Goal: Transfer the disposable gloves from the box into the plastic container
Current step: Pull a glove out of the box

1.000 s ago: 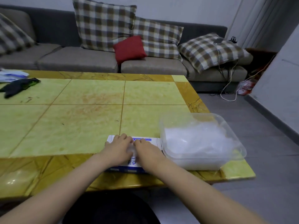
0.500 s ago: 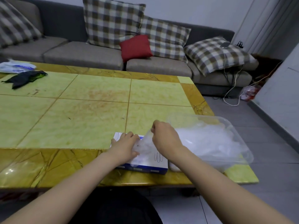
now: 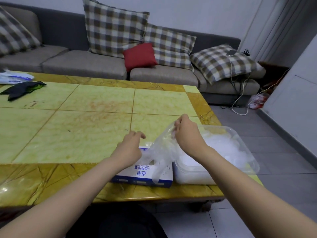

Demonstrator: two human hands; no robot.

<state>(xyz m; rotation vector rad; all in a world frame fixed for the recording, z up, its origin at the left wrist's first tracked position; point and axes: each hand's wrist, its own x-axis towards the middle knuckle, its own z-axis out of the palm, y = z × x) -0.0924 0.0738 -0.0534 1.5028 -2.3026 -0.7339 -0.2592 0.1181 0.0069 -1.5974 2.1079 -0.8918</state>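
Yellow tabletop, gray sofa behind. A box lies just beside the plastic container, so the trip is short. The left hand rests on the box, fingers loose, likely to hold it down. The right hand pinches a thin clear glove, its tail hanging over the box. More gloves fill the container.

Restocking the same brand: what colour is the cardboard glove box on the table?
The cardboard glove box is white with blue lettering and a blue front side; head view.
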